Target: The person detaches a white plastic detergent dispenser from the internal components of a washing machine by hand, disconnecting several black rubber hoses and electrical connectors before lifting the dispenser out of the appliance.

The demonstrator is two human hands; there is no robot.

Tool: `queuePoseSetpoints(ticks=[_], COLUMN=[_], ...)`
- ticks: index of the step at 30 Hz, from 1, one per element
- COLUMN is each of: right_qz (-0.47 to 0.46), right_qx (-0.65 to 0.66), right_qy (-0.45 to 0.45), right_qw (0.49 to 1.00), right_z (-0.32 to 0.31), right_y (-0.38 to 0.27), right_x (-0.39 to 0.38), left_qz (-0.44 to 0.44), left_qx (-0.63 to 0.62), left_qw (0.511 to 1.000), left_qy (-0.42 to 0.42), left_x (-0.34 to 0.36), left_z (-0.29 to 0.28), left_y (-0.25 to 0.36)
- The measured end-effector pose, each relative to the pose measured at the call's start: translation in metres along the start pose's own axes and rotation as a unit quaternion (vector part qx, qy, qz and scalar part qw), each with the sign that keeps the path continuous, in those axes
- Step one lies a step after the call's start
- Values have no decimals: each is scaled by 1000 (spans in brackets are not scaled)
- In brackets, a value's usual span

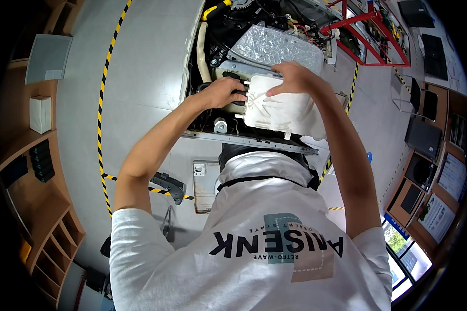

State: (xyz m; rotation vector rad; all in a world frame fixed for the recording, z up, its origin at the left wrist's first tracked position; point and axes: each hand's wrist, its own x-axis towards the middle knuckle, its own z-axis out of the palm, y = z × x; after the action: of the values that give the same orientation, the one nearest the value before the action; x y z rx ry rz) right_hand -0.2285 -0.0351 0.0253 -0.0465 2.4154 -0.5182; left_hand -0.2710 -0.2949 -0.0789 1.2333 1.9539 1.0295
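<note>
Below right fingers (283,67) grasping its top edge, white panel (279,113), left fingers (232,84) beside it, grip unclear

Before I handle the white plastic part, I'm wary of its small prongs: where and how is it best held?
Probably by its far edge, from above: thumb on the broad face, fingers over the edge, as the right hand does. The white plastic part is wide and flattish; its small prongs stick out at the left edge.
</note>
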Motion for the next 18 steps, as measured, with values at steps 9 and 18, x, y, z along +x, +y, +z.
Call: queuePoseSetpoints(ticks=[9, 18], right_qz=[22, -8], right_qx=[-76, 30], right_qy=[-94, -59], right_qw=[992, 998], right_z=[-5, 15], right_y=[-11, -5], right_x=[26, 10], left_qz=[-10, -37], left_qx=[-84, 70], left_qw=[996, 995], left_qy=[7, -55], left_x=[-6, 0], left_z=[-7, -4], left_y=[5, 20])
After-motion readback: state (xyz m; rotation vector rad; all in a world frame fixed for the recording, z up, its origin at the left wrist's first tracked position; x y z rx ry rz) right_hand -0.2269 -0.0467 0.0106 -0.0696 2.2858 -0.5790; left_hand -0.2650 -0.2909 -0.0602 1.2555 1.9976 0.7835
